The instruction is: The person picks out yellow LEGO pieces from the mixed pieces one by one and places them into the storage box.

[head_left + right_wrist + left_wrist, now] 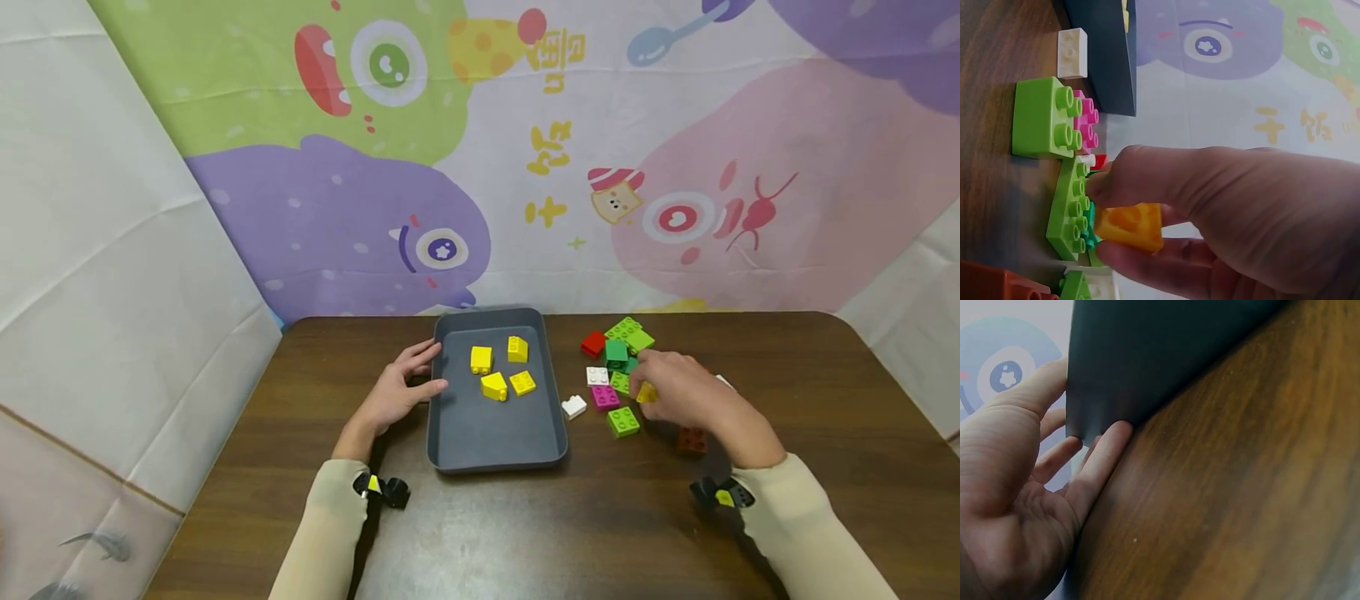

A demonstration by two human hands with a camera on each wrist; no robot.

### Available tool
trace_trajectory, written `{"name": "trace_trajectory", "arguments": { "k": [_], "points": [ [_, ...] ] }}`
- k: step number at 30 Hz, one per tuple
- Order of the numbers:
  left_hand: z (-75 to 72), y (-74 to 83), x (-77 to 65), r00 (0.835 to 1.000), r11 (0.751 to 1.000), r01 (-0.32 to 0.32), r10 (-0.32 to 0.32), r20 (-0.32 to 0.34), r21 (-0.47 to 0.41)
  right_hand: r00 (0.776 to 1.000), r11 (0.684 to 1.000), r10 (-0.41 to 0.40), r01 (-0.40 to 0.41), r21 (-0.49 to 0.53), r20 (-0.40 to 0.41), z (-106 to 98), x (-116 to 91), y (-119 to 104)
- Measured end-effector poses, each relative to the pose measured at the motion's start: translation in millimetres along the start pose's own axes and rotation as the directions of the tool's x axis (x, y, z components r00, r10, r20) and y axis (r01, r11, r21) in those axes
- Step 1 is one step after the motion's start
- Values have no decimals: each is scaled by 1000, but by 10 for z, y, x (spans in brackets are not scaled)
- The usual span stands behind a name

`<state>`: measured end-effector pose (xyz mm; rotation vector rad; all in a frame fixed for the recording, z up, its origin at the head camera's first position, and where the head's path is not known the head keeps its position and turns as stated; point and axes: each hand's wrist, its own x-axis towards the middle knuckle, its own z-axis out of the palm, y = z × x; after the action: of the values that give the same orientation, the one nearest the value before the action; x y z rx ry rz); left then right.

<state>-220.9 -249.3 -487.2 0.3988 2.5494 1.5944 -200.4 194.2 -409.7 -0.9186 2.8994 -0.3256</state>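
Note:
In the head view my left hand [393, 390] holds the left side of a dark grey tray [480, 446]. Its thumb laps over the rim, and in the left wrist view fingertips [1119, 434] lie against the outer wall. Inside the tray are several yellow toy bricks [482, 359]. To the right, my right hand [678, 390] is over a group of loose bricks, pinching a yellow toy brick [1129, 226] between thumb and fingers. Close by lie a light green brick [1041, 119], a magenta brick [604, 397] and a dark green brick [617, 353].
A white brick [574, 407] lies beside the tray's right wall. Farther back is a red brick [592, 343]; a brown brick [692, 441] sits below the right hand. Behind the wooden table [480, 542] hangs a cartoon-printed cloth [540, 267].

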Motion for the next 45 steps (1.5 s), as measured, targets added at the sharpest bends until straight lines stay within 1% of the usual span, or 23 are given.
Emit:
{"name": "trace_trajectory", "arguments": {
  "k": [4,11,20,27,32,35,39,45],
  "points": [
    [-4,-2,-7,1000,1000,5,-5,-1,2,1000,1000,12,-12,9,-10,-2,-3,-4],
    [0,-7,2,1000,1000,5,-5,-1,-2,1000,1000,-1,1,1,-24,17,15,-11],
    [-2,-15,1,1000,1000,6,-6,-1,-12,1000,1000,14,-14,-8,-14,14,44,-24],
    [-2,28,-3,1000,1000,5,-5,-10,11,1000,1000,23,-23,-20,9,-80,89,-57],
    [6,36,12,1000,1000,3,-3,-3,21,1000,999,28,-28,-30,1,-188,115,-80],
    [16,37,18,1000,1000,7,-7,4,-7,1000,999,21,-21,-37,-5,-227,128,-93],
    [17,42,9,1000,999,8,-7,14,-44,1000,999,13,-13,-37,-2,-216,164,-101],
    [3,7,-7,1000,999,7,-7,7,-39,1000,1000,25,-25,-9,-15,-193,257,-134]
  ]
}}
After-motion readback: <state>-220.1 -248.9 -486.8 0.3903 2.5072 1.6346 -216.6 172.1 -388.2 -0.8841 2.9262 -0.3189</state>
